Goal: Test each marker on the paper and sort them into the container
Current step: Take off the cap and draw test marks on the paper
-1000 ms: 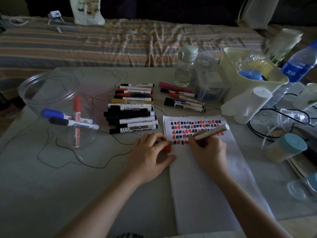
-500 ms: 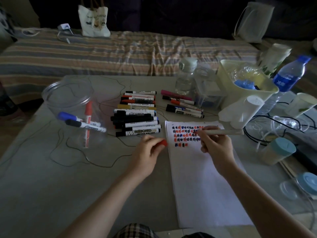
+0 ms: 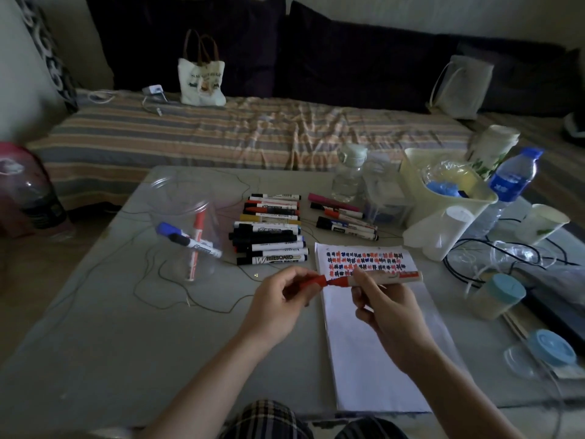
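My right hand [image 3: 384, 307] grips a red marker [image 3: 386, 277], held level above the white paper [image 3: 373, 350], tip pointing left. My left hand [image 3: 280, 302] pinches its red cap [image 3: 311, 282] right at the marker's tip. The top of the paper carries rows of red, blue and black test marks [image 3: 364, 259]. A clear plastic container [image 3: 186, 223] at the left holds three markers: blue, black and red. A pile of loose markers [image 3: 269, 231] lies in the middle of the table, with a smaller group [image 3: 343, 217] to its right.
A yellow bin [image 3: 443, 198], water bottles [image 3: 509, 182], white cups, blue-lidded jars [image 3: 497, 296] and cables crowd the right side. A thin wire [image 3: 152, 280] loops across the table by the container. A striped sofa with a tote bag [image 3: 201, 77] lies behind.
My right hand lifted the red marker off the paper and turned it level. My left hand brought the cap up to the marker's tip. The camera tilted up.
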Action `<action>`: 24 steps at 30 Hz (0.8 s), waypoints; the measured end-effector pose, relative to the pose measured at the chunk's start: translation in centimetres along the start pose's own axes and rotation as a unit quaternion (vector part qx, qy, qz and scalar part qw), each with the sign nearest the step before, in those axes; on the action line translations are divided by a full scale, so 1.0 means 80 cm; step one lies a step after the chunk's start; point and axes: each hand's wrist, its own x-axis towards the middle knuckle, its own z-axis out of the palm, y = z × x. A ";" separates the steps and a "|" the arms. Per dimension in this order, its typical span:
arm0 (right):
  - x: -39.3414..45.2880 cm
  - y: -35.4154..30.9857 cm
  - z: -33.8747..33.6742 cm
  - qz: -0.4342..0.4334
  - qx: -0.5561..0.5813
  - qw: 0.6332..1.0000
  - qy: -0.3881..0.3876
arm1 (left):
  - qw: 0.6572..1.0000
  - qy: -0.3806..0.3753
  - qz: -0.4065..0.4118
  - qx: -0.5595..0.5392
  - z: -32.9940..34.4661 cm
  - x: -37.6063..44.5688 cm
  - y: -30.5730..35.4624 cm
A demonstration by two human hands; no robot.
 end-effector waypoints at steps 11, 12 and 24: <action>-0.019 -0.005 0.023 -0.004 0.005 1.000 -0.023 | 1.000 -0.004 0.003 -0.021 -0.001 -0.011 0.025; -0.019 -0.005 0.024 0.001 0.017 0.999 -0.029 | 1.000 0.001 0.005 -0.021 -0.002 -0.010 0.023; -0.014 -0.005 0.039 0.058 0.056 0.997 -0.018 | 0.996 0.051 0.073 -0.020 0.006 -0.016 0.020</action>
